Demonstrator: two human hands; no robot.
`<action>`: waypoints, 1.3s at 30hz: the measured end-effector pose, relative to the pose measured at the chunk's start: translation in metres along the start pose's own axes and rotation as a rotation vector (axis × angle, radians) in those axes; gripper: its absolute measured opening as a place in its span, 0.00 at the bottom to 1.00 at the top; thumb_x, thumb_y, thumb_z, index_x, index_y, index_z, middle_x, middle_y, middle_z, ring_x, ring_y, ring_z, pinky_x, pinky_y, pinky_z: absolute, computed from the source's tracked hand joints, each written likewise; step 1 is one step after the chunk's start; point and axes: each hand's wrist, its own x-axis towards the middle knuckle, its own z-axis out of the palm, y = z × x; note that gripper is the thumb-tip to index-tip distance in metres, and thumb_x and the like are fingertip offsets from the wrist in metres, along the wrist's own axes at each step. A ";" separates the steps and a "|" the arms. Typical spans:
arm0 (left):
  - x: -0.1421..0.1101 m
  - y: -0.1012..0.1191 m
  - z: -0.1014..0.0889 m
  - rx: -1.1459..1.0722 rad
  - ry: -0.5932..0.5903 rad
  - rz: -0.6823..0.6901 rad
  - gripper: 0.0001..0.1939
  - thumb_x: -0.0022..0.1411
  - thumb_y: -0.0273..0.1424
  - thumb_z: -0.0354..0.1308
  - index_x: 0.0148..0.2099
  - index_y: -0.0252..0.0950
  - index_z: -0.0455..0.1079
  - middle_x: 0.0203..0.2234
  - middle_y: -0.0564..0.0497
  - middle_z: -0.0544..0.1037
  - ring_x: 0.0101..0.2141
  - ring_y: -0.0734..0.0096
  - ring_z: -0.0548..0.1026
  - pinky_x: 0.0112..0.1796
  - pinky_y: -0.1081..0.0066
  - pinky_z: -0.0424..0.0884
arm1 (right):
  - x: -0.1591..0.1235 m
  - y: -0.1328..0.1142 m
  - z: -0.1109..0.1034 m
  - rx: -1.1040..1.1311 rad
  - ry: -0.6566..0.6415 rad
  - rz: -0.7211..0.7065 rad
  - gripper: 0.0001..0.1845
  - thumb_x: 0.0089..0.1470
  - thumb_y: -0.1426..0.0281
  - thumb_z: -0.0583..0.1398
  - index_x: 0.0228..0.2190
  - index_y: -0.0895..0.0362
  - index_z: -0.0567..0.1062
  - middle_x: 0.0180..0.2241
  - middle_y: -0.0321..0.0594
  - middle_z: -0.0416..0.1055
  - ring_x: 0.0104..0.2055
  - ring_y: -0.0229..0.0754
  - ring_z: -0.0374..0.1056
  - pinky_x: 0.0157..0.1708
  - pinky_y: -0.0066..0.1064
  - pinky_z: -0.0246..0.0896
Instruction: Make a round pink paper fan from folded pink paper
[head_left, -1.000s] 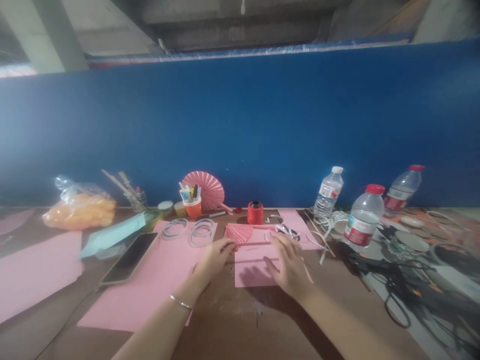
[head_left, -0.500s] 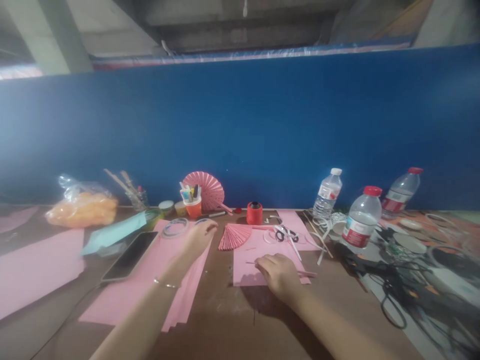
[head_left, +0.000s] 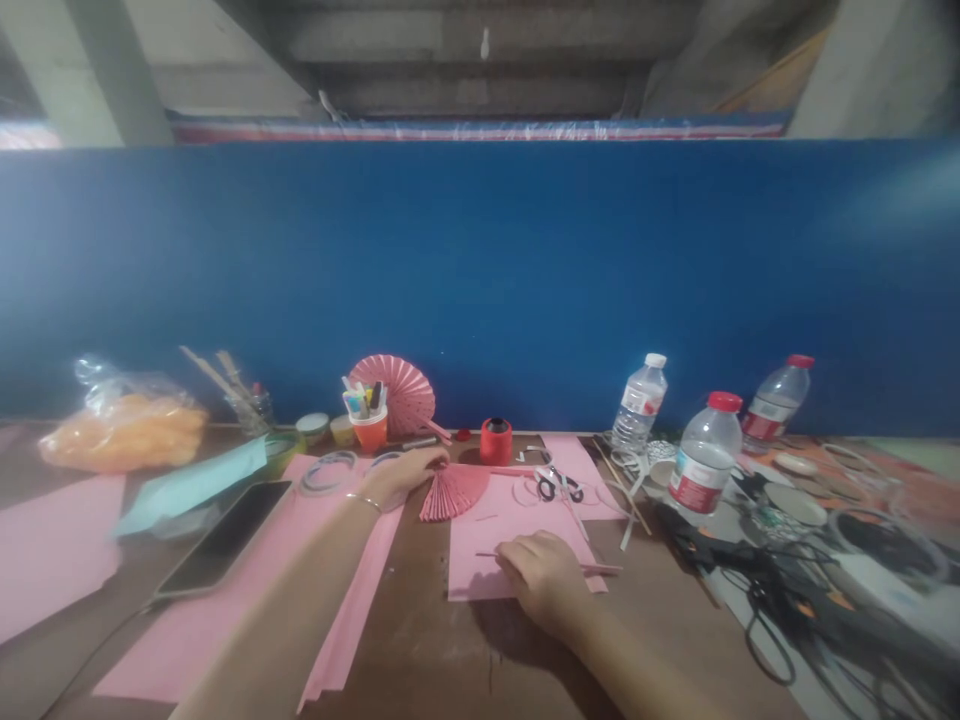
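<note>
My left hand (head_left: 409,475) has its fingertips at the upper left edge of a small pleated pink paper fan (head_left: 456,490); the fingers look slightly bent and apart, not closed on it. My right hand (head_left: 544,580) is low over a pink paper sheet (head_left: 469,575), its fingers closed round a thin pink stick (head_left: 602,569) that pokes out on both sides. Scissors (head_left: 559,486) with black handles lie behind that hand, among thin white strips. A larger round pink fan (head_left: 395,393) leans at the back, behind a cup of pens (head_left: 370,432).
A red glue bottle (head_left: 496,442) stands behind the small fan. Plastic bottles (head_left: 705,455), cables (head_left: 772,640) and clutter fill the right. On the left lie a phone (head_left: 225,540), pink sheets (head_left: 157,660), a pale blue packet (head_left: 195,485) and a bag of orange material (head_left: 124,430).
My left hand has come down and to the right, from above the pink sheets to the small fan's edge. My right hand stays on the stick. The view has shifted slightly.
</note>
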 end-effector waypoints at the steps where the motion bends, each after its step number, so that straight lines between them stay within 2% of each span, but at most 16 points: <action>1: 0.000 -0.003 -0.003 0.081 -0.029 0.033 0.08 0.44 0.26 0.57 0.32 0.35 0.70 0.30 0.53 0.73 0.34 0.69 0.68 0.40 0.71 0.62 | 0.000 0.000 0.000 0.004 -0.011 -0.003 0.10 0.56 0.73 0.50 0.27 0.56 0.70 0.22 0.36 0.70 0.26 0.38 0.62 0.29 0.31 0.43; 5: -0.006 -0.013 -0.008 0.275 -0.085 0.083 0.07 0.49 0.29 0.55 0.34 0.37 0.69 0.31 0.53 0.73 0.33 0.69 0.68 0.39 0.70 0.62 | 0.002 0.001 0.001 0.050 -0.015 -0.003 0.10 0.57 0.72 0.50 0.30 0.56 0.71 0.24 0.37 0.71 0.28 0.39 0.63 0.31 0.31 0.46; 9: -0.016 -0.014 0.001 0.383 -0.112 0.143 0.10 0.54 0.27 0.49 0.39 0.37 0.68 0.36 0.51 0.72 0.37 0.69 0.68 0.42 0.70 0.61 | 0.003 0.001 0.000 0.094 0.022 0.022 0.09 0.57 0.72 0.50 0.36 0.55 0.70 0.27 0.38 0.72 0.29 0.40 0.64 0.32 0.31 0.49; 12: -0.021 -0.012 0.009 0.419 -0.151 0.192 0.17 0.50 0.19 0.46 0.42 0.36 0.66 0.38 0.50 0.71 0.39 0.70 0.68 0.43 0.71 0.62 | 0.002 0.001 -0.001 0.110 0.022 0.021 0.09 0.56 0.72 0.51 0.36 0.55 0.70 0.27 0.38 0.72 0.29 0.40 0.65 0.32 0.31 0.50; 14: -0.022 -0.008 0.012 0.437 -0.180 0.222 0.19 0.47 0.18 0.47 0.41 0.36 0.67 0.38 0.50 0.70 0.38 0.70 0.67 0.42 0.71 0.62 | 0.001 0.001 -0.001 0.112 0.023 0.017 0.08 0.56 0.72 0.51 0.34 0.55 0.70 0.26 0.37 0.72 0.29 0.40 0.65 0.32 0.31 0.50; 19: -0.024 0.003 0.014 0.475 -0.226 0.251 0.09 0.49 0.24 0.52 0.36 0.36 0.67 0.35 0.51 0.69 0.33 0.71 0.67 0.37 0.72 0.63 | 0.000 0.002 -0.002 0.115 0.003 0.028 0.09 0.56 0.73 0.51 0.34 0.55 0.71 0.27 0.38 0.72 0.29 0.40 0.65 0.32 0.31 0.51; 22: -0.033 0.010 0.021 0.488 -0.222 0.246 0.04 0.50 0.27 0.52 0.31 0.35 0.67 0.35 0.51 0.68 0.34 0.71 0.67 0.37 0.72 0.63 | 0.002 0.002 -0.006 0.122 0.010 0.030 0.09 0.55 0.74 0.51 0.32 0.57 0.71 0.26 0.39 0.71 0.30 0.41 0.64 0.32 0.32 0.52; 25: -0.047 0.018 0.032 0.496 -0.196 0.231 0.05 0.49 0.26 0.52 0.32 0.36 0.65 0.34 0.52 0.68 0.34 0.71 0.67 0.37 0.72 0.62 | 0.005 -0.003 -0.012 0.154 0.017 0.003 0.09 0.54 0.76 0.50 0.30 0.58 0.70 0.27 0.42 0.69 0.32 0.42 0.62 0.33 0.32 0.53; 28: -0.062 0.026 0.046 0.501 -0.159 0.196 0.11 0.50 0.25 0.51 0.38 0.37 0.64 0.33 0.52 0.68 0.32 0.70 0.67 0.35 0.72 0.62 | 0.007 -0.011 -0.018 0.170 -0.076 -0.046 0.10 0.54 0.76 0.49 0.28 0.58 0.69 0.29 0.41 0.67 0.33 0.40 0.60 0.32 0.30 0.53; 32: -0.073 0.035 0.062 0.508 -0.099 0.151 0.10 0.51 0.28 0.52 0.38 0.37 0.63 0.32 0.51 0.69 0.31 0.69 0.67 0.33 0.72 0.62 | 0.008 -0.017 -0.020 0.063 -0.231 -0.129 0.10 0.53 0.74 0.51 0.24 0.57 0.70 0.26 0.39 0.66 0.32 0.40 0.59 0.32 0.31 0.52; 35: -0.075 0.040 0.068 0.509 -0.069 0.154 0.07 0.52 0.30 0.52 0.36 0.37 0.65 0.31 0.51 0.69 0.32 0.67 0.67 0.35 0.70 0.61 | 0.008 -0.012 -0.018 0.001 -0.260 -0.043 0.08 0.52 0.73 0.55 0.26 0.57 0.73 0.29 0.41 0.68 0.36 0.42 0.60 0.36 0.34 0.52; 39: -0.079 0.048 0.068 0.466 -0.107 0.186 0.04 0.53 0.30 0.53 0.33 0.37 0.66 0.30 0.52 0.69 0.33 0.69 0.67 0.35 0.72 0.62 | 0.008 0.000 -0.016 0.031 -0.265 0.048 0.09 0.54 0.73 0.53 0.28 0.58 0.74 0.30 0.40 0.69 0.36 0.41 0.61 0.38 0.33 0.54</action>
